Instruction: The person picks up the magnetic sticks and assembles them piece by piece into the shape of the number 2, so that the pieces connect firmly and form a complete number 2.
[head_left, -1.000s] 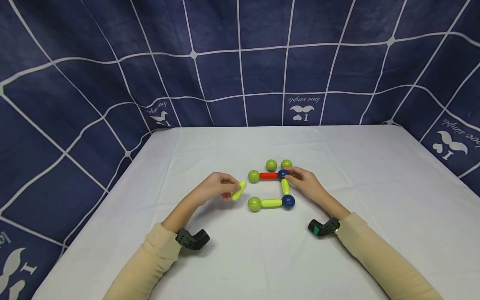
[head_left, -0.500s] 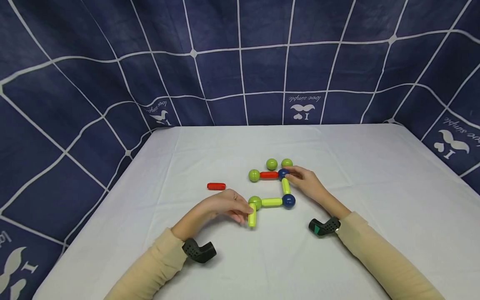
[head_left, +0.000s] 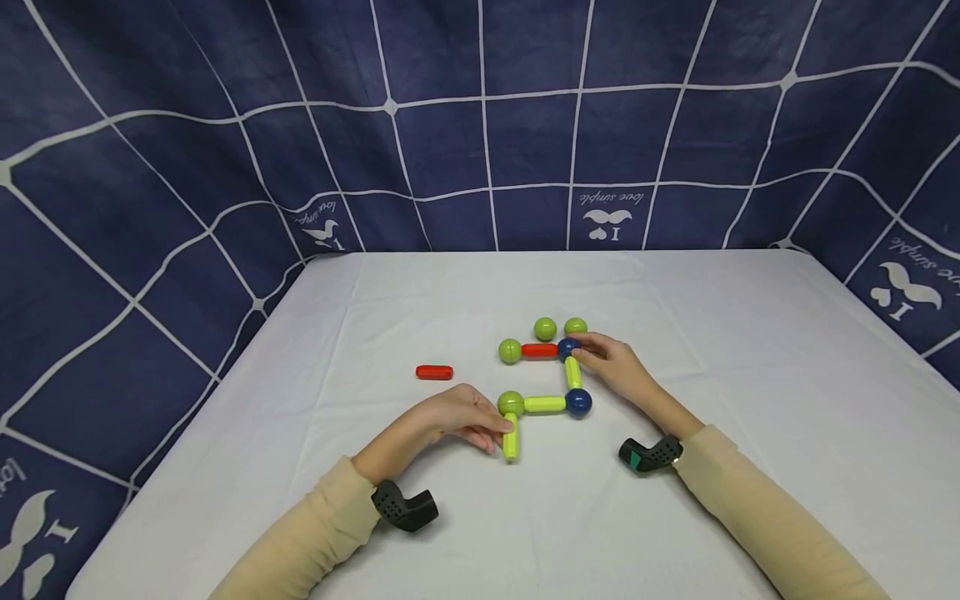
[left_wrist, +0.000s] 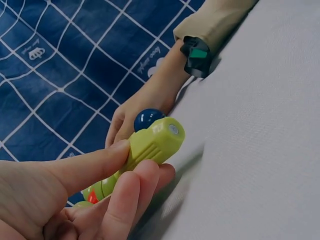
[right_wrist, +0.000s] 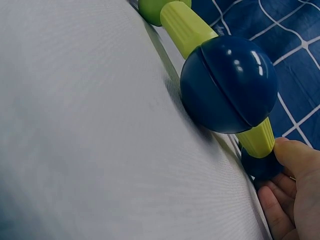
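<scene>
My left hand (head_left: 467,415) pinches a yellow-green magnetic rod (head_left: 511,442) between thumb and fingers. The rod's far end meets a green ball (head_left: 511,404); in the left wrist view its free end shows a round metal disc (left_wrist: 173,129). From that ball another yellow-green rod (head_left: 545,404) runs right to a blue ball (head_left: 578,403). A third yellow-green rod (head_left: 573,372) joins it to the farther blue ball (head_left: 567,348), which my right hand (head_left: 617,368) holds with thumb and fingers. A red rod (head_left: 539,351) links that blue ball to another green ball (head_left: 510,351).
Two loose green balls, one (head_left: 545,328) left of the other (head_left: 576,326), lie behind the joined pieces. A separate red rod (head_left: 434,372) lies beyond my left hand. A white cloth (head_left: 675,542) covers the table, with a dark blue gridded curtain (head_left: 525,142) around it.
My left hand has carried the yellow-green rod right and nearer to me, up to the near green ball. The loose red rod has come into sight. My right hand stays in place.
</scene>
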